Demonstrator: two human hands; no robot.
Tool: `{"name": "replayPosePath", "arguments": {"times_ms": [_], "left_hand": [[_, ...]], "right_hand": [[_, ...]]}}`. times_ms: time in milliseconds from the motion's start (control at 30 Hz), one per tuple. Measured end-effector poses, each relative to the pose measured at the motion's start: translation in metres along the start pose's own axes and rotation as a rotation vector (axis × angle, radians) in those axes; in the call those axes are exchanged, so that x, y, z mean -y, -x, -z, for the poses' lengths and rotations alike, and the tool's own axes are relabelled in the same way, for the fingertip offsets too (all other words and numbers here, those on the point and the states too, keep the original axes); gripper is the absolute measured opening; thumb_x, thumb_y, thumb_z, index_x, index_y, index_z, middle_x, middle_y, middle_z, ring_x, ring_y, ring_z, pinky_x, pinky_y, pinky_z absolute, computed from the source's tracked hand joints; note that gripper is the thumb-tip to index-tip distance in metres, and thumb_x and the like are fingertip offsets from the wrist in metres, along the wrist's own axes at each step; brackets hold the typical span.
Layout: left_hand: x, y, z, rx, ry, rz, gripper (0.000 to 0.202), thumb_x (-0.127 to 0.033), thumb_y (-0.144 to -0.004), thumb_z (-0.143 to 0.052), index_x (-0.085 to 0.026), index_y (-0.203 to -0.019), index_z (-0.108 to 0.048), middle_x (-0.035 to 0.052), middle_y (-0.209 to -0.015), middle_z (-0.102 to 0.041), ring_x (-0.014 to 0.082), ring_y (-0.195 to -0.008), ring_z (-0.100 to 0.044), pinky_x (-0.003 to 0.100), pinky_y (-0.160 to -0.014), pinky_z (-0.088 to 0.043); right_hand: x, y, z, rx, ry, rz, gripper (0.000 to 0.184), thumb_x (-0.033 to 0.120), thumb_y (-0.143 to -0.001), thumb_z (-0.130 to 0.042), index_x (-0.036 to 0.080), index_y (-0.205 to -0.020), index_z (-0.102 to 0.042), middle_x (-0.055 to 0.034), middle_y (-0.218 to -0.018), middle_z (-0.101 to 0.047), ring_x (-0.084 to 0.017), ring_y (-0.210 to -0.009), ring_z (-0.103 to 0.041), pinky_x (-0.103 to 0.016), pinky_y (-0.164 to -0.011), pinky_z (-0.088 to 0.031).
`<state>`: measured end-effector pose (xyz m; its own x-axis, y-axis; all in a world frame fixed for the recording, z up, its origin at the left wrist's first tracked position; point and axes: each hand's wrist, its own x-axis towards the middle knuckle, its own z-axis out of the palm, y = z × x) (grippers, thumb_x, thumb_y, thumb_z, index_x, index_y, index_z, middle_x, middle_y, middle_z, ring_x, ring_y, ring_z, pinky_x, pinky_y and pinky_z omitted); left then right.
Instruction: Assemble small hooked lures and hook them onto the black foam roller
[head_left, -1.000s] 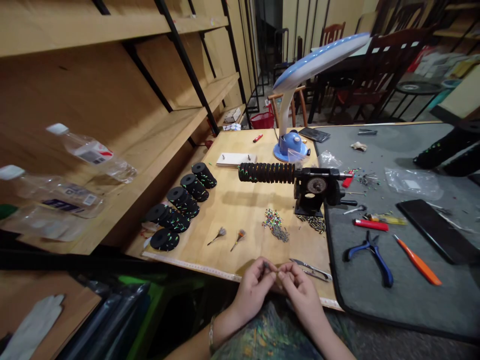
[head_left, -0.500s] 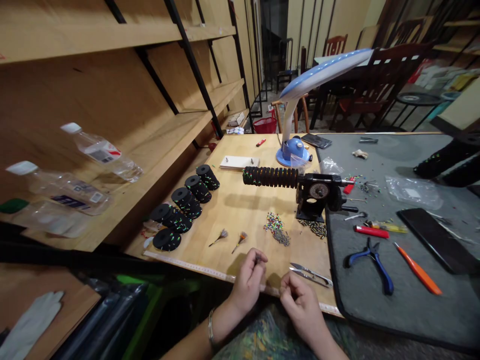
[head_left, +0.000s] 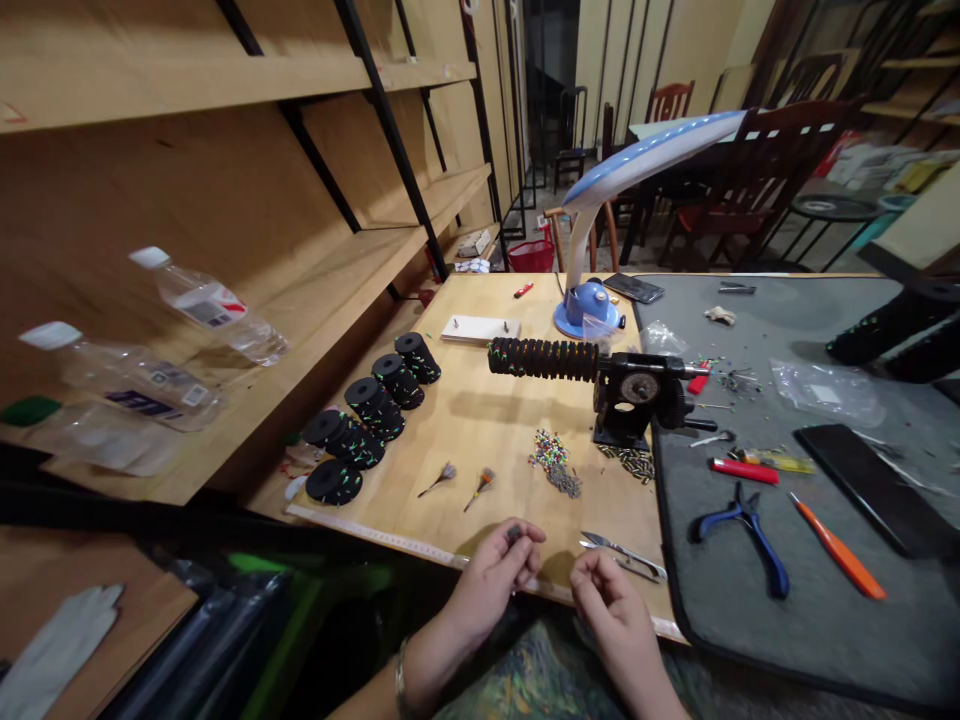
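My left hand (head_left: 491, 575) is at the table's front edge, its fingers curled round a small dark piece (head_left: 514, 534) too small to identify. To its right, my right hand (head_left: 613, 605) is closed in a pinch; whatever lies between those fingertips is too small to see. Just beyond the right hand lie metal thread snips (head_left: 624, 557). Multicoloured beads (head_left: 549, 447) and small grey metal pieces (head_left: 562, 482) form a pile ahead of both hands. Two small tufts with thin stems, one grey (head_left: 447, 473) and one orange-tipped (head_left: 484, 481), rest to the left of the pile.
A black hand-cranked winder (head_left: 630, 390) carries a row of black foam discs (head_left: 544, 358). More foam spools (head_left: 375, 405) line the left side. Behind stands a blue lamp (head_left: 589, 305). Pliers (head_left: 746, 535), an orange-handled tool (head_left: 840, 548) and a phone (head_left: 870, 490) lie on the grey mat (head_left: 720, 620).
Both hands have come slightly lower, toward my body, and the right hand has shifted a little to the right. The view has shifted slightly. The objects on the table appear unmoved.
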<state>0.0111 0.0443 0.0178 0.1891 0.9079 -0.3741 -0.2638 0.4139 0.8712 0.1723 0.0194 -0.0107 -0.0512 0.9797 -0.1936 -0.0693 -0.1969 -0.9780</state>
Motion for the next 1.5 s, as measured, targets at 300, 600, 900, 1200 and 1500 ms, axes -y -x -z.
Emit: {"name": "replayPosePath", "arguments": {"times_ms": [300, 600, 900, 1200, 1500], "left_hand": [[-0.002, 0.009, -0.009, -0.098, 0.056, 0.078, 0.042, -0.048, -0.064, -0.078, -0.017, -0.065, -0.050, -0.0118, -0.046, -0.030, 0.0029, -0.040, -0.019, 0.021, -0.040, -0.011], [0.004, 0.007, -0.018, -0.056, 0.046, 0.168, 0.049, -0.055, -0.057, -0.080, -0.016, -0.067, -0.053, -0.0126, -0.042, -0.032, 0.0026, -0.037, -0.018, 0.022, -0.039, -0.010], [-0.007, 0.000, -0.016, -0.097, -0.331, -0.117, 0.033, -0.044, -0.072, -0.070, -0.015, -0.061, -0.057, -0.0032, -0.056, -0.049, 0.0113, -0.056, -0.042, 0.022, -0.055, -0.034], [-0.037, 0.002, -0.023, 0.120, -0.826, -0.308, 0.017, -0.024, -0.082, -0.059, -0.016, -0.071, -0.069, 0.0045, -0.065, -0.066, 0.0156, -0.059, -0.054, 0.023, -0.056, -0.036], [-0.048, -0.026, -0.032, 0.085, -0.965, -0.324, 0.021, -0.028, -0.085, -0.057, -0.016, -0.073, -0.069, 0.0033, -0.064, -0.065, 0.0155, -0.057, -0.054, 0.024, -0.054, -0.036]], "right_hand": [[0.002, 0.008, 0.002, -0.100, 0.208, 0.228, 0.024, 0.039, -0.088, -0.056, 0.020, -0.073, -0.057, 0.0015, -0.063, -0.051, -0.015, -0.056, -0.049, -0.025, -0.055, -0.038], [0.004, 0.011, 0.002, -0.050, 0.451, 0.473, 0.012, 0.022, -0.087, -0.055, 0.022, -0.076, -0.060, -0.0011, -0.063, -0.059, -0.016, -0.055, -0.056, -0.026, -0.053, -0.040], [0.004, 0.008, 0.012, 0.016, 0.513, 0.402, 0.009, 0.024, -0.086, -0.059, 0.023, -0.084, -0.067, -0.0051, -0.072, -0.068, -0.022, -0.066, -0.063, -0.030, -0.060, -0.046], [0.032, -0.004, 0.012, 0.193, -0.058, 0.061, 0.041, 0.046, -0.086, -0.059, 0.022, -0.119, -0.059, -0.0097, -0.098, -0.071, -0.022, -0.084, -0.067, -0.032, -0.071, -0.054], [-0.006, -0.012, 0.009, 0.051, -0.052, -0.001, 0.047, 0.064, -0.081, -0.056, 0.019, -0.071, -0.054, 0.0079, -0.045, -0.045, -0.009, -0.042, -0.038, -0.022, -0.047, -0.029]]}}
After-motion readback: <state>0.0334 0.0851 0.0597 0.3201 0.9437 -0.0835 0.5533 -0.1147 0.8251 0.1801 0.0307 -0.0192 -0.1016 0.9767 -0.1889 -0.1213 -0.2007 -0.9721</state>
